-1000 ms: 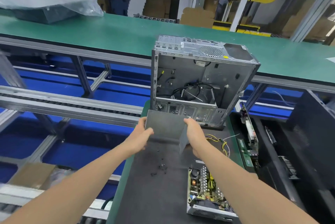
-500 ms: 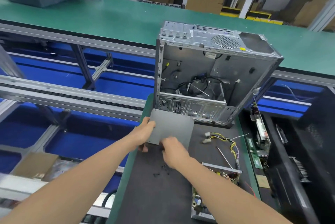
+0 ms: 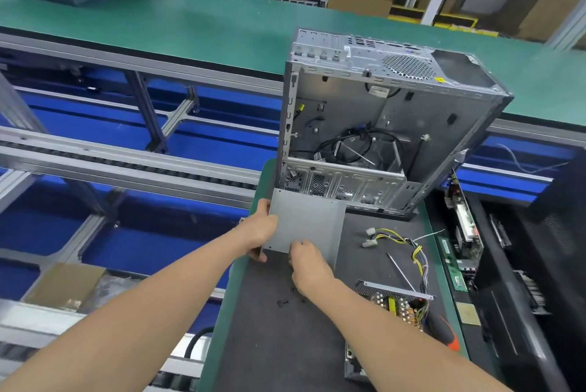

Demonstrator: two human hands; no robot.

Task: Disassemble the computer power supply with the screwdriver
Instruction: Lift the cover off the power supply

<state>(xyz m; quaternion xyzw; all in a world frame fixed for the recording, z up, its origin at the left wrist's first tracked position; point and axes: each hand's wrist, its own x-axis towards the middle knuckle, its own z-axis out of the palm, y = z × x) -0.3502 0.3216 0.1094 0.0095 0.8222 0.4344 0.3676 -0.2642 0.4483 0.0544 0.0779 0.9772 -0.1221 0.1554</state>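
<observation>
Power-supply cover, a flat grey sheet-metal panel [image 3: 306,220]: light, stiff, probably sharp-edged; left hand [image 3: 260,231] pinches its left rim, right hand [image 3: 309,265] fingers curl on its near edge.

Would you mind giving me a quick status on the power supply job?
Left hand gripping the cover edge, right hand at its near edge. Board out, lying on mat. Loose screws below hands; case behind.
</observation>
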